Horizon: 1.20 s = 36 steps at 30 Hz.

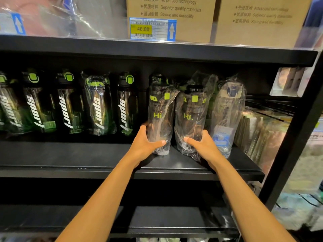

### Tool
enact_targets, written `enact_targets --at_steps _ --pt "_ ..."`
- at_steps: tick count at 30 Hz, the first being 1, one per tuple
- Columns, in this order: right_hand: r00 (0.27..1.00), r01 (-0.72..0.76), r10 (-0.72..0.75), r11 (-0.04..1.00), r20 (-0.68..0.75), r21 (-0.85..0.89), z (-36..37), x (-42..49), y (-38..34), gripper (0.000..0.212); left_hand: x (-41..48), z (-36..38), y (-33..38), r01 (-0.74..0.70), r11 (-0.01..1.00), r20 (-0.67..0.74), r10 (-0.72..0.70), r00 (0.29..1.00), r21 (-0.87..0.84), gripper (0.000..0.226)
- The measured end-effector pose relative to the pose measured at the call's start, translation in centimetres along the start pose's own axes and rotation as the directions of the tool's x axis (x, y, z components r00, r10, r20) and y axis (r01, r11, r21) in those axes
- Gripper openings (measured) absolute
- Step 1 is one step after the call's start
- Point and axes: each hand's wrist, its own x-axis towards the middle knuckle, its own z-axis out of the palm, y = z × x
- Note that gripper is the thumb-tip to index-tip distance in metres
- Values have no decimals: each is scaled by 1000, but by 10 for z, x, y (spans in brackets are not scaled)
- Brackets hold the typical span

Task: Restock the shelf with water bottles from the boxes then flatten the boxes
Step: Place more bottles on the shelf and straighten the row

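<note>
Plastic-wrapped bottles (160, 112): left hand (146, 144) holds one, right hand (203, 144) another, seemingly standing.

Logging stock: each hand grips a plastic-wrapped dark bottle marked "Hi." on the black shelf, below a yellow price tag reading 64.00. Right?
Only the price is wrong: the head view shows the yellow price tag reading 46.00. The rest holds.

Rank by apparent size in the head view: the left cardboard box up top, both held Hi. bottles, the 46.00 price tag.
1. Left cardboard box, even though the frame crops it.
2. Left Hi. bottle and right Hi. bottle: they look alike, so unranked.
3. Price tag.
</note>
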Motion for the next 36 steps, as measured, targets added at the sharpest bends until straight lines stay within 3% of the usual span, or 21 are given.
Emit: enact_targets --at_steps 4,7,9,12,15,18,26,28,31,36 --pt "1000 25 -25 999 -14 -36 -1 -13 -1 69 -14 -10 -4 -36 999 -29 37 999 22 105" --pt "989 69 -82 992 -122 -105 1 -30 -2 79 -36 -21 -15 -120 964 -65 139 988 236 90" --pt "962 110 -151 977 -228 -181 7 -48 0 73 -55 -30 -25 -213 886 -52 256 965 412 75" --pt "855 172 -361 875 -373 -452 20 -85 9 53 -87 -44 -36 -337 768 -14 409 912 544 57" --pt "759 279 -537 780 -369 -561 40 -132 22 43 -121 -54 -53 -437 698 3 529 849 567 50" --pt "780 298 -555 735 -289 -609 67 -185 44 47 -162 -63 -81 -476 686 -8 574 819 549 47" --pt "976 145 -215 784 -45 -603 131 -345 143 69 -304 -70 -188 -372 770 109 372 922 519 54" --pt "992 105 -125 790 9 -604 134 -384 162 74 -349 -67 -209 -253 815 90 242 966 521 56" --pt "995 76 -23 810 98 -582 133 -432 191 78 -426 -63 -234 -122 798 69 101 992 590 59" --pt "983 90 7 850 182 -519 132 -500 215 66 -563 -50 -229 94 787 -55 -76 996 609 56"
